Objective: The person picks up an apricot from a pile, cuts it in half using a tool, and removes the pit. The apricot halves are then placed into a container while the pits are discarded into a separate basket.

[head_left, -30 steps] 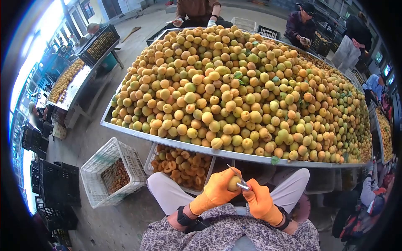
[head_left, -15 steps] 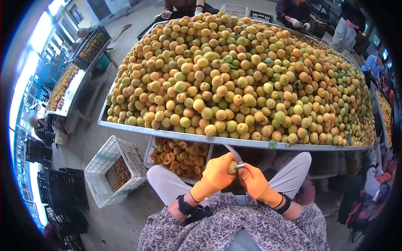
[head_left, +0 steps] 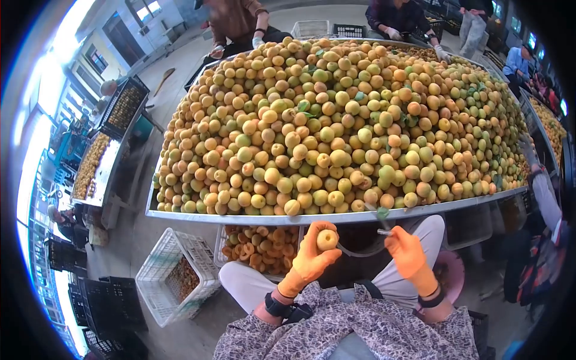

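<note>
My left hand, in an orange glove, is closed around a whole yellow apricot, with a dark dimple facing up. My right hand, gloved the same way, grips a small knife; its metal collar shows, but the blade is blurred. The two hands are apart, above my lap. Just beyond them, a big heap of apricots fills a metal-edged table. Below its near edge, left of my left hand, halved apricots lie in a crate.
A white plastic crate with brown pits in the bottom stands on the floor at left. Beside my right knee is a pink basin. Black crates are stacked at far left. Across the table, people sit by the heap.
My hands have separated: the right has moved right with the knife, away from the apricot. My left hand has turned and keeps the fruit. The view has tilted up slightly.
</note>
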The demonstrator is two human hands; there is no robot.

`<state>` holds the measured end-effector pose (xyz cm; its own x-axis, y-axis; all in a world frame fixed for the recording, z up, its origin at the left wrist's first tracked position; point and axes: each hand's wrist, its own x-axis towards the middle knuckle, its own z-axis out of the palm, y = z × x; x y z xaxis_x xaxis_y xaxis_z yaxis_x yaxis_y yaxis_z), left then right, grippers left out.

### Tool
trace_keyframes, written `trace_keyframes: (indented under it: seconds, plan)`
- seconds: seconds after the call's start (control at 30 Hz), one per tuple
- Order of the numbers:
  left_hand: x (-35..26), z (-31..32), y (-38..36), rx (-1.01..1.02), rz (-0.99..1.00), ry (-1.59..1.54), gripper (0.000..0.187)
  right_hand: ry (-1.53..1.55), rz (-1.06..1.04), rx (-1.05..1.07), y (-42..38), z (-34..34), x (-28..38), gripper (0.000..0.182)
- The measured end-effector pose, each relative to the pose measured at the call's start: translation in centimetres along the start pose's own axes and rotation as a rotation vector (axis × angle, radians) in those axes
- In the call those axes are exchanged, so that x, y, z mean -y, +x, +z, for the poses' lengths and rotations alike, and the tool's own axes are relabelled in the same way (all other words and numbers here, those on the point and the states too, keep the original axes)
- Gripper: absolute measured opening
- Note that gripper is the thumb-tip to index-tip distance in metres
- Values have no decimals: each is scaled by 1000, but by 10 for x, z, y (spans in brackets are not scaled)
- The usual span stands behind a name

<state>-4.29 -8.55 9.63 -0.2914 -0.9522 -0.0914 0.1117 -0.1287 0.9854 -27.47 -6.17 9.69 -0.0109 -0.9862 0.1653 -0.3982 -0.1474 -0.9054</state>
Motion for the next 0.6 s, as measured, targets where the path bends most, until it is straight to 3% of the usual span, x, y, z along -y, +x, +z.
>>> trace_keyframes:
  seconds: [0.03, 0.07, 0.13, 0.17, 0.2, 0.27, 0.3, 0.37, 0.4, 0.47, 0.5, 0.53, 0.6]
  plan:
    - [5, -1, 0, 33, -40, -87, 39, 83, 127, 104, -6, -9, 6, 28]
    - [4, 0, 2, 39, -35, -85, 39, 83, 123, 97, -10, -16, 16, 28]
    - [-1, 1, 1, 87, -56, -222, 45, 751, 562, 183, -13, -19, 43, 28]
    - [1, -3, 2, 131, -27, -318, 46, 709, 419, 203, -12, -9, 34, 32]
    - [2, -1, 3, 136, -18, -314, 46, 615, 411, 261, -11, -9, 34, 33]
    - [4, 3, 6, 73, -54, -683, 49, 866, 542, 196, -17, -8, 46, 33]
    - [12, -2, 7, 153, -54, -859, 56, 860, 535, 209, -14, -4, 41, 33]
    - [9, -3, 4, 190, -82, -944, 59, 234, 60, 227, -13, 10, 27, 35]
    - [7, -3, 4, 241, -118, -1028, 62, 234, 56, 227, -17, 10, 32, 35]
    - [2, 1, 5, 217, -79, -1058, 60, 734, 290, 94, -23, 9, 47, 34]
    - [0, 4, 0, 188, -57, -1089, 59, 656, 198, 59, -26, 15, 47, 33]
    - [-3, 6, -3, 187, -57, -1094, 59, 372, 61, 86, -26, 22, 41, 32]
    - [-11, 8, -3, 86, 12, -1009, 52, 514, 207, 213, -29, 20, 48, 32]
